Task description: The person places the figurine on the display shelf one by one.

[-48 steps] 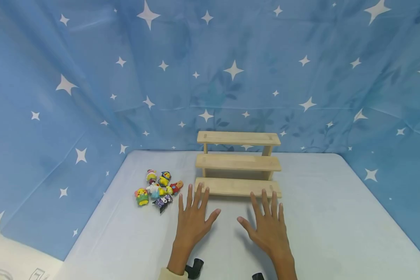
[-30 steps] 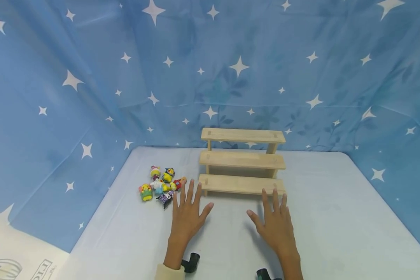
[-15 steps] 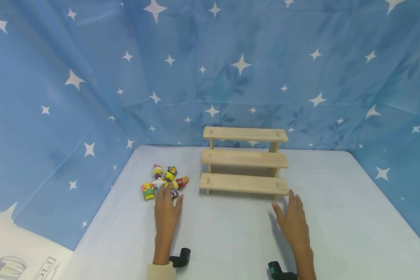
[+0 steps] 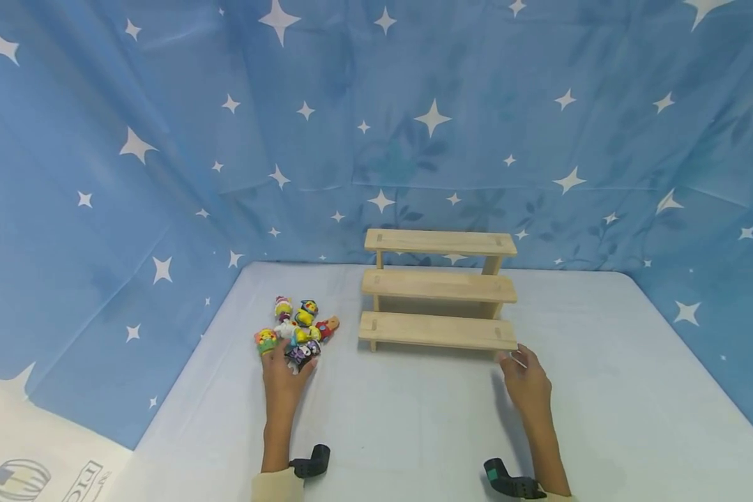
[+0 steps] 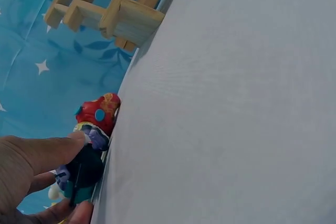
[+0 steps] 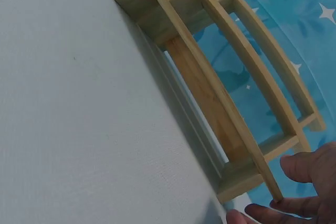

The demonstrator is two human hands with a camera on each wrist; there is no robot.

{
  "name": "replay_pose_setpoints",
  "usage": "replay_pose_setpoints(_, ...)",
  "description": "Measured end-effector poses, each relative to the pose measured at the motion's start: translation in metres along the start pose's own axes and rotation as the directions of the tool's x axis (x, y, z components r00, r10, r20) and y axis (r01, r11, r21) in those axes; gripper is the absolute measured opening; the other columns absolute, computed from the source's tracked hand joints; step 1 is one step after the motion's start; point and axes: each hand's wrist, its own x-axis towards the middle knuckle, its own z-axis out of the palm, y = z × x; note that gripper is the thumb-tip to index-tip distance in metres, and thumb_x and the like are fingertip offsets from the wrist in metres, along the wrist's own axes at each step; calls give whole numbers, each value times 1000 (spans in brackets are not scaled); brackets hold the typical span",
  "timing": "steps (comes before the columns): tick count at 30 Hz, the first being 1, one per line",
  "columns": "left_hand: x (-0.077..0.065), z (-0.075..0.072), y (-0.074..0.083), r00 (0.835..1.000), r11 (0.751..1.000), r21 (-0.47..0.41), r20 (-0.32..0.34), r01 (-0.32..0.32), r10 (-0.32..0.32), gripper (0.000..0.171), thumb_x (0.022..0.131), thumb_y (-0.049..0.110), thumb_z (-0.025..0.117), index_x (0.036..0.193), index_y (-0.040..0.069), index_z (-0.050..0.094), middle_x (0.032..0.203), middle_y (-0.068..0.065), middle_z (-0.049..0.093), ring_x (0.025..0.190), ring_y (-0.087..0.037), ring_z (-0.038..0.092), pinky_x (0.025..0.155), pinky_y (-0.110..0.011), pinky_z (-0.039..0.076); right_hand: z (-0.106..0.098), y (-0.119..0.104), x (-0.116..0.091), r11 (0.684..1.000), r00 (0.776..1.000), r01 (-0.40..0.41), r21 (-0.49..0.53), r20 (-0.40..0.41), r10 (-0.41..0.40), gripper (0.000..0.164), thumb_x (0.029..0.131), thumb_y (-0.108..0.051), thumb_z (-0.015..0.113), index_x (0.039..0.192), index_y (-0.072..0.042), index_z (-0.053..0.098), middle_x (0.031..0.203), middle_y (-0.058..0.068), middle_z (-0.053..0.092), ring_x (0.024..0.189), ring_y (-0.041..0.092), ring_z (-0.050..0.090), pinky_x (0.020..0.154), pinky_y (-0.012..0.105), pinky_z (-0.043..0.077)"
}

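Note:
In the head view, my left hand (image 4: 281,380) is at the near side of a cluster of small toy figurines. Its thumb and fingers are spread around a purple-and-black figurine (image 4: 301,352), the thumb on the right side. The left wrist view has the thumb overlapping this dark figurine (image 5: 86,166), other fingers low beside it. A green-and-yellow figurine (image 4: 265,339) stands by the fingertips. My right hand (image 4: 528,383) is at the front right corner of a three-step wooden shelf (image 4: 436,330). In the right wrist view, its thumb and fingers are apart, a fingertip right at the board's end.
Behind the purple one lie a red-and-brown figurine (image 4: 326,328), a white one (image 4: 285,329) and several yellow ones. A white-covered table (image 4: 408,418) bears everything. Blue star-print cloth (image 4: 326,153) hangs behind and at the sides.
My left hand has moved left from in front of the shelf to the figurines. My right hand has moved right to the shelf's corner, its fingers now bent. The head view has shifted slightly.

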Motion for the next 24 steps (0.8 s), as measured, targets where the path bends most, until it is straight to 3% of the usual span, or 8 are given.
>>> replay_pose_setpoints(6, 5, 6, -4, 1000, 1000, -27, -11, 3, -3, 63, 85, 10, 75, 139, -4, 45, 123, -24, 44, 106, -36, 56, 87, -47, 53, 4, -2, 4, 986, 997, -64, 152, -25, 68, 61, 103, -29, 47, 149, 6, 28, 140, 32, 47, 124, 43, 55, 85, 26, 57)
replay_pose_setpoints(17, 8, 7, -12, 997, 992, -126, -71, -21, 12, 50, 83, 3, 75, 127, -8, 54, 118, -23, 51, 100, -34, 63, 86, -41, 56, 9, 1, 9, 977, 994, -93, 192, -44, 104, 54, 104, -25, 45, 149, 0, 31, 131, 27, 58, 115, 36, 63, 77, 16, 56)
replay_pose_setpoints(20, 7, 7, -12, 998, 992, -123, -60, -1, -6, 48, 84, 5, 75, 126, -6, 55, 116, -22, 53, 101, -33, 63, 87, -41, 56, 11, 4, 11, 975, 994, -89, 205, -52, 101, 52, 104, -23, 45, 149, 0, 32, 131, 27, 59, 104, 26, 70, 75, 15, 56)
replay_pose_setpoints(24, 7, 8, -11, 999, 995, -99, -32, 25, -28, 49, 85, 8, 75, 128, -3, 55, 113, -21, 58, 99, -31, 63, 87, -43, 56, 13, 9, 13, 968, 991, -104, 230, -63, 121, 51, 104, -24, 43, 149, -3, 33, 131, 24, 60, 82, 3, 70, 72, 10, 53)
